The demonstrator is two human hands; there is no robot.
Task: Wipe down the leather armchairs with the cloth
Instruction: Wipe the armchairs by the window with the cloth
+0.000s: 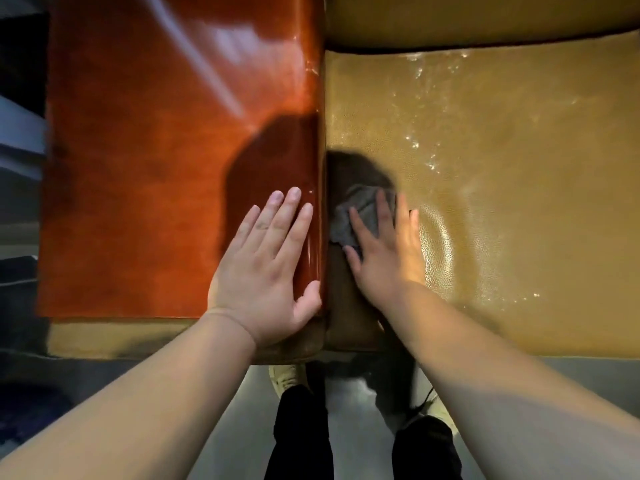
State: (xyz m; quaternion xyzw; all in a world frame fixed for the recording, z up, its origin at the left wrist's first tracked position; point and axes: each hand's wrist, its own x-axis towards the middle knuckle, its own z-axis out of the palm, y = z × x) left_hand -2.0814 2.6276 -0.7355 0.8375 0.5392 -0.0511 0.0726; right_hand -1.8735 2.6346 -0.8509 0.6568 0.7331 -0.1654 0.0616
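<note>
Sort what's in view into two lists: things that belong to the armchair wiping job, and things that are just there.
Part of the job:
grey cloth, pressed under the right hand
tan leather seat
glossy red-brown armrest top, with the left hand flat on it

Just there:
grey floor
the person's shoes

Cloth [360, 216] mostly hidden under right hand [384, 251]; armchair seat [519, 202] cut off right
</note>
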